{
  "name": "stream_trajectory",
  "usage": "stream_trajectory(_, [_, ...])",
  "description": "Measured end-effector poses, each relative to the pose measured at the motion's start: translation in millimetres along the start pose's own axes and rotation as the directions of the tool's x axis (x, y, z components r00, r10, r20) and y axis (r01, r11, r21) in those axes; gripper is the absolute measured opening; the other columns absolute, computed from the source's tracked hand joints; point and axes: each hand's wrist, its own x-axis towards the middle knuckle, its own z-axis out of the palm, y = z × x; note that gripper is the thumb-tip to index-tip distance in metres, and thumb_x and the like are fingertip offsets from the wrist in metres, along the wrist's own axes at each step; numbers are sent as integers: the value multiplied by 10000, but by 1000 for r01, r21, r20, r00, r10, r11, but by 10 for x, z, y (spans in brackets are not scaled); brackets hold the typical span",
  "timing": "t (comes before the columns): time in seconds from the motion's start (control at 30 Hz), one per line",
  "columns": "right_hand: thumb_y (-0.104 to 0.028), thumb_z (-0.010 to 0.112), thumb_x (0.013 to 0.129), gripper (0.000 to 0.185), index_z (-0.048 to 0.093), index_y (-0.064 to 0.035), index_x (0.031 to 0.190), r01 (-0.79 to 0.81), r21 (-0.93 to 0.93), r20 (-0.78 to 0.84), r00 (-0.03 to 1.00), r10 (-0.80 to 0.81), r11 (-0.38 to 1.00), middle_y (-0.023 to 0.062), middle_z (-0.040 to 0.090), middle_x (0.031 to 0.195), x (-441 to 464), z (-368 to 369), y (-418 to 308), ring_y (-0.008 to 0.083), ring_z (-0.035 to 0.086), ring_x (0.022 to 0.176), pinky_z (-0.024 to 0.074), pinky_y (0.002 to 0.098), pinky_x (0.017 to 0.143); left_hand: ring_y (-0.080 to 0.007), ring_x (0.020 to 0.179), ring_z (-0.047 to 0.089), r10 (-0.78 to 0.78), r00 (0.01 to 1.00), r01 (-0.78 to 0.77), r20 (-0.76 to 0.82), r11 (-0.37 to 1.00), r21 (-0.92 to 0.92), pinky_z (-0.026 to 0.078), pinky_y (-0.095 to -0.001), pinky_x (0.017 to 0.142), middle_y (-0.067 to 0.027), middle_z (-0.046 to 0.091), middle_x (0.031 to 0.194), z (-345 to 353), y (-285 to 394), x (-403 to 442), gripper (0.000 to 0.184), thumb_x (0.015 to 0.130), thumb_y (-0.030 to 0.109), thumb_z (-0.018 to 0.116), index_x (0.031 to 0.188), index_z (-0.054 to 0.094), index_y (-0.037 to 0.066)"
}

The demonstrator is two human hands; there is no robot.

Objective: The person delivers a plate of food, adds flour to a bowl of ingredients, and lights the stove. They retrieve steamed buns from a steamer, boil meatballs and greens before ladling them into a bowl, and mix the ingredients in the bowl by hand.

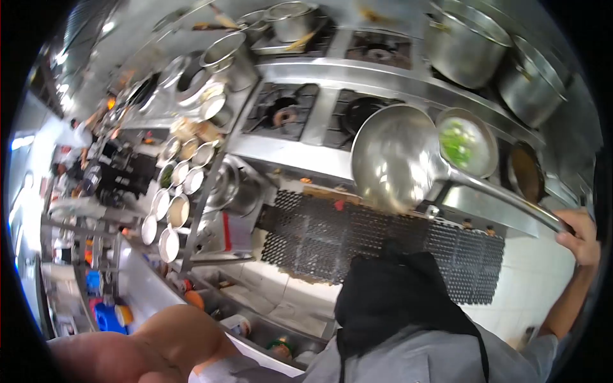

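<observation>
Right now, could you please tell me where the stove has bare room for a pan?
The front-left burner is bare, behind the steel front ledge and left of the dark pan. The rear burner left of the stockpots looks free too. The right is crowded with those pots, a pan of greens and the held steel pan.

light: bright, ceiling lamps point(108, 27) far left of the right hand point(578, 237) | glare: far-left background blown out; white highlights on ladle point(386, 150) just left of hand | distortion: strong fisheye bending, black rounded edges | focus: distant left background soft, smeared
</observation>
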Motion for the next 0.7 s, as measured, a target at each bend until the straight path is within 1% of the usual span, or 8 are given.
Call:
stream_trajectory(0.07, [-274,666,775,435,619,13,1098,102,-82,82,992,-95,991,97,618,903,149,-207,-417,213,544,853,409,363,737,-310,818,597,-4,1000,3,7,998,66,517,-415,718,-220,607,923,-315,84,-54,432,911,271,360,1098,533,-78])
stream_trajectory(0.13, [-153,625,831,462,558,78,1225,351,-37,404,862,-308,936,180,644,864,406,-380,-1007,292,626,723,489,353,680,-309,818,597,-8,1000,7,13,991,133,516,-415,719,-219,608,923,-643,199,-93,426,909,265,363,1094,536,-78])
stream_trajectory(0.27, [-194,671,766,504,589,109,1161,632,-42,436,709,-555,774,182,608,782,520,-372,-1712,280,603,652,450,319,607,-307,818,597,-24,999,17,23,963,270,515,-415,721,-217,610,922,-1261,499,-177,415,904,253,368,1085,541,-78])
stream_trajectory(0.33, [-218,681,735,482,630,151,1042,857,-193,345,515,-785,477,182,585,689,501,-298,-2116,265,582,581,434,334,553,-306,819,597,-22,999,13,24,941,339,514,-414,722,-216,611,921,-1556,686,-223,409,901,246,371,1081,544,-78])
stream_trajectory(0.37, [-218,681,735,482,630,151,1042,878,-182,349,478,-806,442,182,585,689,475,-289,-2302,265,582,581,434,334,553,-306,819,597,-25,999,13,27,931,365,514,-414,723,-216,611,921,-1684,783,-235,406,900,243,372,1079,546,-78])
stream_trajectory(0.43, [-213,679,727,446,646,175,944,803,-215,478,583,-656,556,194,562,626,415,-321,-2594,254,553,520,411,339,505,-305,819,597,-35,999,23,23,912,410,513,-414,724,-215,612,921,-1890,927,-270,401,898,237,375,1075,548,-77])
stream_trajectory(0.57, [-235,681,736,479,632,197,936,926,-145,392,378,-839,349,174,535,581,459,-228,-2780,240,507,454,361,323,429,-304,819,597,-50,999,34,20,880,474,512,-414,726,-212,614,920,-2172,1138,-342,389,893,225,380,1066,554,-77])
stream_trajectory(0.7, [-243,683,737,483,630,190,942,929,-115,393,368,-842,353,168,534,591,468,-278,-2754,241,503,464,363,328,440,-302,819,596,-44,999,33,10,856,516,511,-413,728,-210,616,919,-2329,1264,-406,378,888,212,385,1058,559,-77])
